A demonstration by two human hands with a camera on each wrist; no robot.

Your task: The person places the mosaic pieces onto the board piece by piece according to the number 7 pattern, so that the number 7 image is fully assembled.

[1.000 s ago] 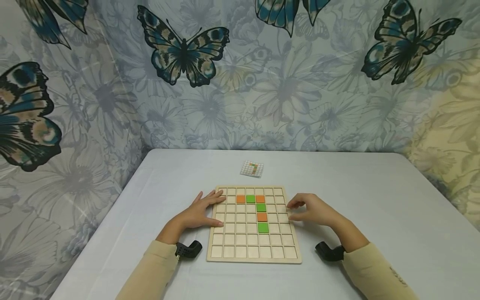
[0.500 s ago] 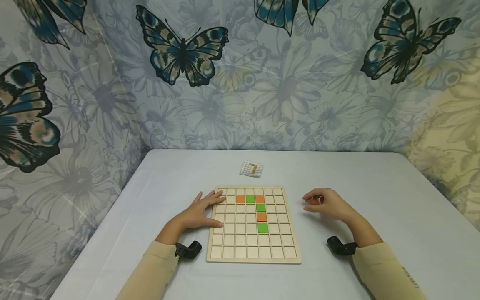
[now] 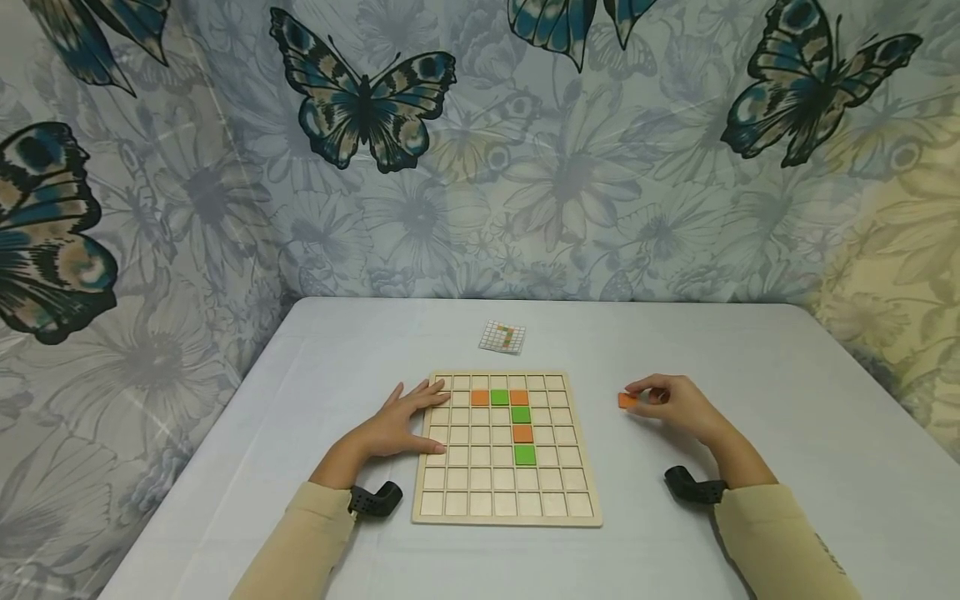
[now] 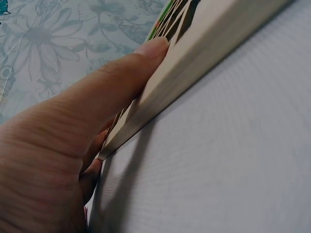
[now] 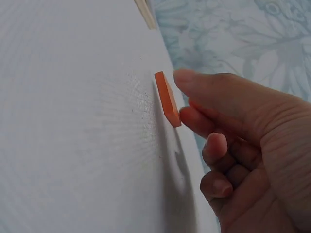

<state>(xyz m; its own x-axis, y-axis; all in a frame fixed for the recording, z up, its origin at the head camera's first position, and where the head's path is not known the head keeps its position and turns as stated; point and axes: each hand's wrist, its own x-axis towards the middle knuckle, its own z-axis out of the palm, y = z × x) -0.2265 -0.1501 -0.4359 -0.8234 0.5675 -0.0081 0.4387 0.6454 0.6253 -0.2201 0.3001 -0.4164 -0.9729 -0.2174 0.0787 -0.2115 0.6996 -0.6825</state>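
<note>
A pale wooden grid board lies flat on the white table, with orange tiles and green tiles set in some of its squares. My left hand rests at the board's left edge, fingers spread and the thumb laid over the rim. To the right of the board, my right hand pinches a square orange tile by its edge between thumb and index finger. In the right wrist view that orange tile stands tilted just above the cloth, the other fingers curled in.
A small card printed with a coloured grid lies behind the board. Black wrist cameras sit on both wrists. Fabric with butterflies hangs behind the white table.
My right hand has moved right, away from the board's right edge, and an orange tile now shows at its fingertips. The left hand and the board have stayed put.
</note>
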